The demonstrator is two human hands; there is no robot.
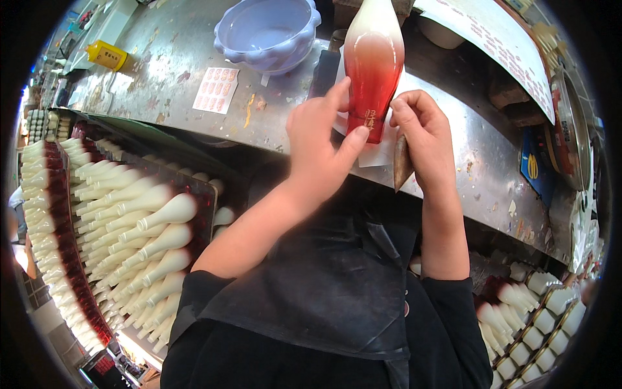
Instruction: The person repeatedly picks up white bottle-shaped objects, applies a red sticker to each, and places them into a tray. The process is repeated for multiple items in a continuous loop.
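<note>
A glossy bottle (374, 73) lies on the bench, fading from cream at the far end to red at the near end. Gold characters (371, 116) mark its red, near end. My left hand (318, 138) has its thumb by the characters and its forefinger against the bottle's left side. Beside the right side of the bottle, my right hand (425, 131) pinches thumb and forefinger together. A flat, pointed brown scraper (402, 163) is held under its fingers, point towards me. White paper (376, 158) lies under the bottle.
A lavender scalloped bowl (286, 57) and a decal sheet (216, 90) are on the metal bench (165, 73). A yellow container (107, 55) lies farther left. A larger decal sheet (491, 39) is at right. Racked cream-and-red bottles (160, 214) flank me.
</note>
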